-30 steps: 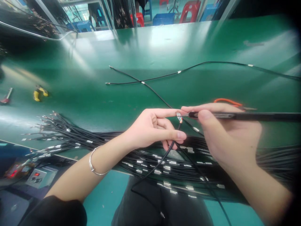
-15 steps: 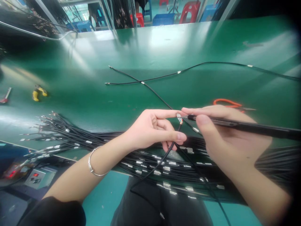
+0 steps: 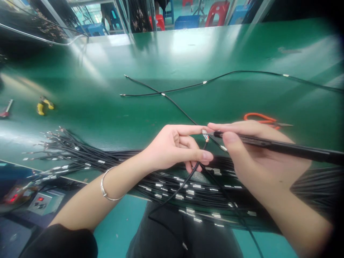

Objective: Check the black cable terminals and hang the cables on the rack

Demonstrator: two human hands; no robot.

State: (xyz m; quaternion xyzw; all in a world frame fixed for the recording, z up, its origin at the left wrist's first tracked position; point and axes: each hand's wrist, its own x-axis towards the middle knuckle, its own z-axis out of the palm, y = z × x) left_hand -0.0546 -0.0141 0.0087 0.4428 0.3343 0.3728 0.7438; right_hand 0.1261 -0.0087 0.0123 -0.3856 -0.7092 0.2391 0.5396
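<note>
My left hand (image 3: 174, 147) pinches a thin black cable (image 3: 185, 181) that runs down toward my lap. Its stripped end with coloured wires (image 3: 205, 134) sticks up by my forefinger tip. My right hand (image 3: 255, 157) grips a long black pen-like tool (image 3: 282, 146), whose tip touches that cable end. Both hands hover over a thick bundle of black cables with metal ferrules (image 3: 166, 179), which lies along the near edge of the green table (image 3: 107, 107).
Two loose black cables (image 3: 172, 91) cross on the table beyond my hands. Orange-handled scissors (image 3: 262, 118) lie behind my right hand. A yellow tool (image 3: 44, 105) and a red-handled tool (image 3: 6, 109) lie far left. A control box (image 3: 43, 202) sits below the table edge. Plastic chairs stand at the back.
The tool's far end has dipped lower on the right, its tip staying at the cable end. My right hand shifted slightly. My left hand has hardly moved.
</note>
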